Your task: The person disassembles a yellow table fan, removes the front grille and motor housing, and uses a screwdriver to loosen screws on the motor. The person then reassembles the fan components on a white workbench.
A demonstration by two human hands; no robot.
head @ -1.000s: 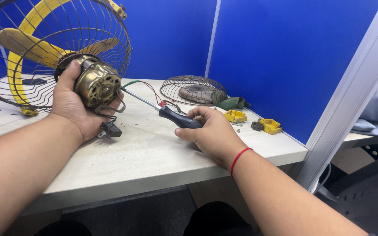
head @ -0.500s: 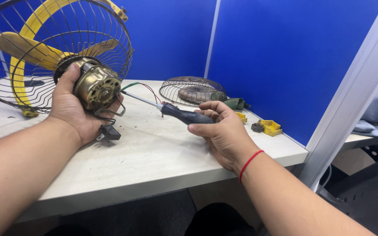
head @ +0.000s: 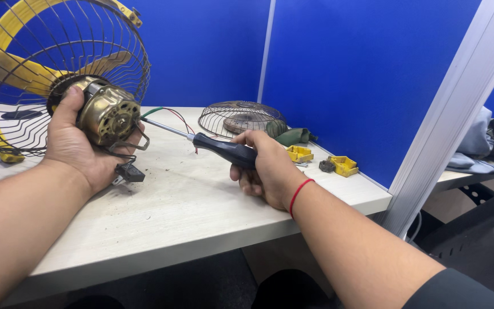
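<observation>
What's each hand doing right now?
Left hand: closed on the fan motor.
Right hand: closed on the screwdriver handle, tip toward the motor.

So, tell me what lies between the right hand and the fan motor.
Head view: only the screwdriver, its shaft reaching from the right hand to the fan motor.

Left hand (head: pixel 78 146) at nine o'clock, cupping brass-coloured fan motor (head: pixel 108 116) fixed to wire cage (head: pixel 47 63). Right hand (head: pixel 267 169) at centre, gripping black-handled screwdriver (head: pixel 221 150), shaft tip at motor's side. Second grille (head: pixel 236 117) at twelve o'clock on pale table (head: pixel 190 200); yellow clips (head: pixel 344 166) toward three o'clock.
</observation>
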